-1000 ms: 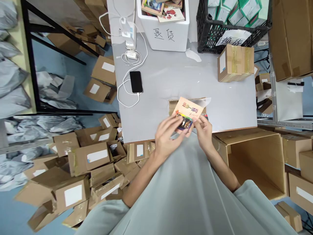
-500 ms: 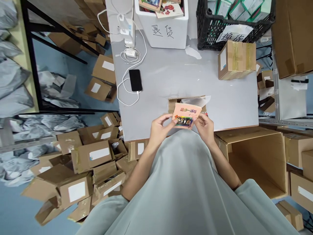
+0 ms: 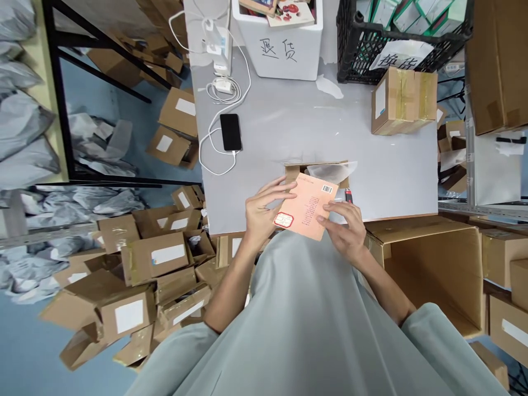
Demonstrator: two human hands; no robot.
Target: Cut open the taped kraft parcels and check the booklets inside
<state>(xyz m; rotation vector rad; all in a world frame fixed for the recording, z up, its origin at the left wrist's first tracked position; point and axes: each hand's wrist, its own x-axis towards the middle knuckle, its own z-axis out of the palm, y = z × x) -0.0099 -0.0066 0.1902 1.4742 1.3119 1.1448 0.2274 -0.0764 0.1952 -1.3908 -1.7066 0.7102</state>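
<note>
A pink booklet [image 3: 307, 206] is tilted in front of me, its back cover up, with a barcode, red print and a red-edged label. My right hand [image 3: 346, 226] pinches its right edge between thumb and fingers. At the left edge is my left hand [image 3: 262, 212], fingers stretched out and apart; whether its thumb touches the booklet I cannot tell. Behind the booklet lies an open cardboard box [image 3: 292, 171], partly hidden, with a translucent plastic sheet [image 3: 332, 171] at its top. A red and black tool [image 3: 348, 195] shows beside the right hand.
A phone [image 3: 230, 132] on a white cable lies at the table's left. Along the back stand a white bin [image 3: 284, 55] of books and a black crate [image 3: 355, 52] of green-white boxes. A taped carton [image 3: 404, 102] sits at right. Cartons [image 3: 165, 256] crowd the floor; a large open box [image 3: 433, 269] adjoins the table.
The booklet has been turned over from its illustrated front to its back cover. My left fingers have spread away from their pinch, while the right hand has moved slightly lower and right.
</note>
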